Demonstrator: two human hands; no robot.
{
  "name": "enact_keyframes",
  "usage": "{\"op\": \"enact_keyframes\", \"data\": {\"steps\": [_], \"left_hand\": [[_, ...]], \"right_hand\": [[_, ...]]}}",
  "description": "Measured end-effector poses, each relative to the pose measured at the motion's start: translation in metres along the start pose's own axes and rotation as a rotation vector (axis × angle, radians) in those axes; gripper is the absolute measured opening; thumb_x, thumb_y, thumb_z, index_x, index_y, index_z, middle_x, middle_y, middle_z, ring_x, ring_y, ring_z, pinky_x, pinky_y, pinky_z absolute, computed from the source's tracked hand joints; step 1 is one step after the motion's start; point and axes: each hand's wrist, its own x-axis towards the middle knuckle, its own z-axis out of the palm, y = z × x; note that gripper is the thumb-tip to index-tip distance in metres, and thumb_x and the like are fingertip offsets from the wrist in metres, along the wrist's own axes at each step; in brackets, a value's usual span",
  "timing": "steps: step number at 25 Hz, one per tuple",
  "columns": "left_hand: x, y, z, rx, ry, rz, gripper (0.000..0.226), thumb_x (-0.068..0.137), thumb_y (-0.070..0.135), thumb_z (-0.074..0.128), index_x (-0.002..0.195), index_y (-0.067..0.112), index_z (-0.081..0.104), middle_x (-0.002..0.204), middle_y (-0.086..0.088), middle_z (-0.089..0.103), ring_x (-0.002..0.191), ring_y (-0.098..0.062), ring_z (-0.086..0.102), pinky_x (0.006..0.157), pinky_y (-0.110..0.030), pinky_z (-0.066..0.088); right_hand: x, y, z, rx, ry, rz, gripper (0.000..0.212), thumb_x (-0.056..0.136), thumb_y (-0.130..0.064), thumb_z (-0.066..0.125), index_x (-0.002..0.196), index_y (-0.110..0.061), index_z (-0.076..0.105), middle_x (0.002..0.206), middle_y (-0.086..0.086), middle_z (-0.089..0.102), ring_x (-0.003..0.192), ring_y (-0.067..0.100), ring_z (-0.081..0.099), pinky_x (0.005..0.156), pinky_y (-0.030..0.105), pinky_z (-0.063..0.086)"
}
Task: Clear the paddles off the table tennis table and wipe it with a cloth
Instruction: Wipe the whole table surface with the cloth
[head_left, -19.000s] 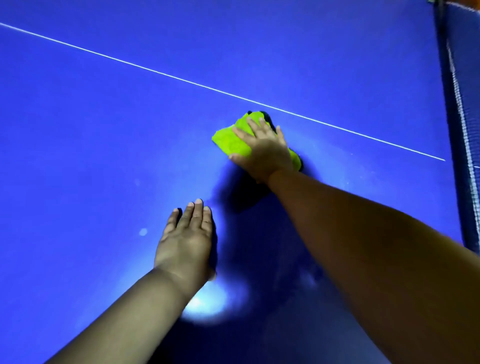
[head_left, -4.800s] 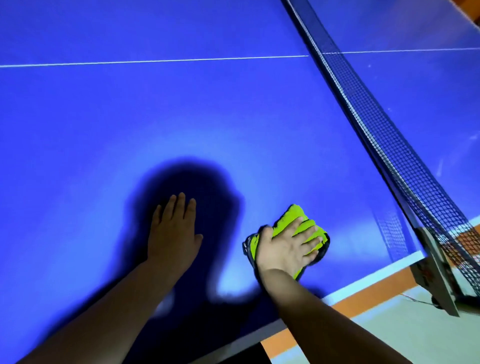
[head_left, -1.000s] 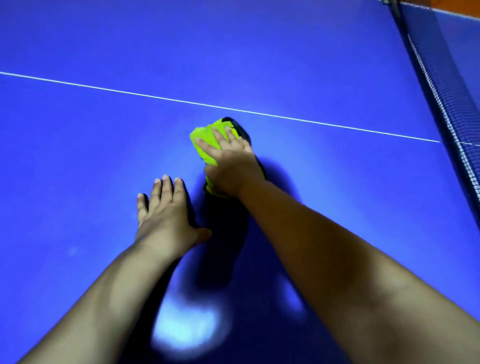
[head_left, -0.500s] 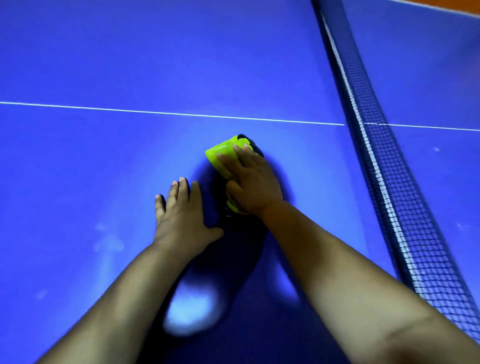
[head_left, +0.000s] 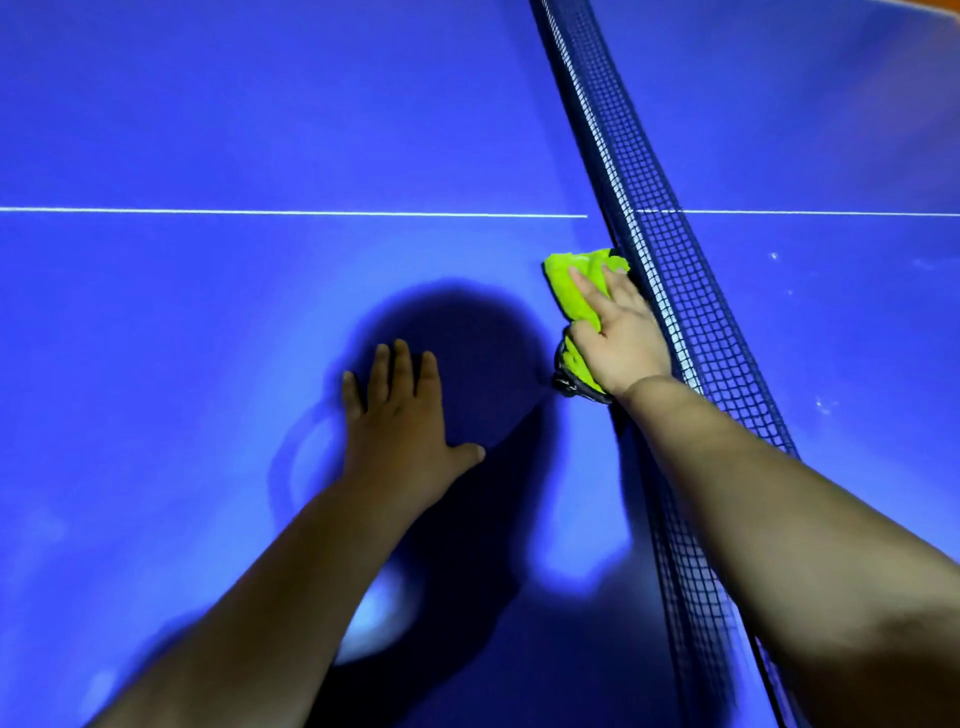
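The blue table tennis table (head_left: 208, 322) fills the view, with no paddle in sight. My right hand (head_left: 615, 327) presses flat, fingers straight, on a folded lime-green cloth (head_left: 574, 291) with a dark underside, right against the foot of the net (head_left: 665, 270). My left hand (head_left: 402, 431) rests palm-down on the table surface, fingers spread, a hand's width to the left of the cloth and nearer to me.
The dark mesh net runs diagonally from top centre to bottom right. A white centre line (head_left: 291, 212) crosses the table beyond the hands. Small pale specks (head_left: 774, 255) dot the far half past the net. My shadow lies between the hands.
My right hand has slid the cloth to the right until it meets the net. My left hand has stayed flat on the table. The view has swung right, bringing the net closer.
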Motion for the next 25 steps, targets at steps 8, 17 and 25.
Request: {"op": "enact_keyframes", "data": {"steps": [8, 17, 25], "left_hand": [[-0.044, -0.079, -0.013, -0.037, -0.043, -0.052, 0.110, 0.075, 0.067, 0.056, 0.148, 0.019, -0.010, 0.154, -0.010, -0.020, 0.141, -0.025, -0.020, 0.113, -0.050, -0.008], [-0.120, -0.246, -0.030, -0.045, 0.031, -0.152, 0.103, 0.076, 0.061, 0.060, 0.149, 0.018, 0.002, 0.157, -0.009, -0.008, 0.144, -0.023, -0.007, 0.115, -0.046, 0.001], [-0.188, -0.367, -0.032, -0.036, 0.109, -0.128, 0.092, 0.080, 0.054, 0.059, 0.149, 0.016, 0.012, 0.157, -0.006, 0.005, 0.144, -0.020, 0.007, 0.115, -0.039, 0.008]], "right_hand": [[-0.078, -0.050, 0.009, -0.012, 0.041, 0.286, 0.072, 0.075, -0.043, 0.033, 0.147, -0.039, 0.029, 0.160, 0.003, 0.014, 0.148, 0.020, 0.004, 0.118, 0.034, 0.001], [-0.104, -0.246, 0.079, -0.062, -0.015, 0.168, 0.061, 0.093, -0.036, 0.044, 0.149, -0.042, 0.022, 0.161, 0.001, 0.009, 0.148, 0.020, -0.002, 0.119, 0.039, -0.003], [-0.132, -0.424, 0.151, -0.182, -0.074, -0.215, 0.059, 0.093, -0.040, 0.046, 0.149, -0.037, 0.026, 0.159, 0.009, 0.018, 0.147, 0.033, 0.009, 0.116, 0.048, 0.010]]}}
